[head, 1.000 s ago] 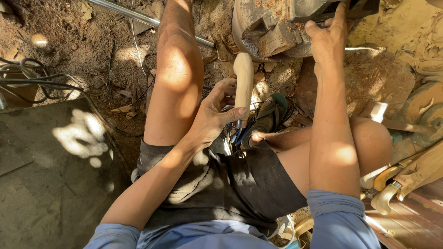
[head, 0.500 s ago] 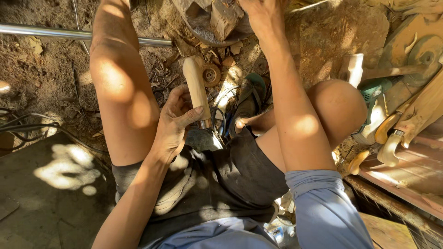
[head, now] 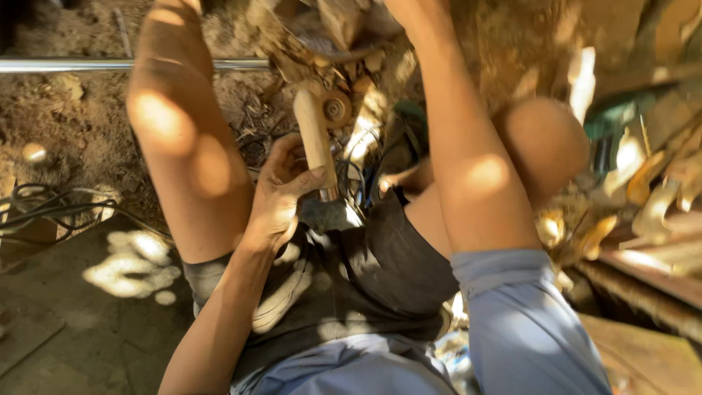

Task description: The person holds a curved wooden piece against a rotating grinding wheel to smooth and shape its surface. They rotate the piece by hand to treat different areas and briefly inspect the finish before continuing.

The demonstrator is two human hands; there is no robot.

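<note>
While the left hand has its fingers wrapped around the wooden handle just above the lap and the right hand runs out of view overhead, grip unknowable, that handle could slip sideways into the cables beside the fingers.

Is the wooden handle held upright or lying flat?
Roughly upright: the left hand grips the wooden handle near its lower end; its top leans slightly left.

A metal pipe crosses the dirt; black cables lie left.
</note>
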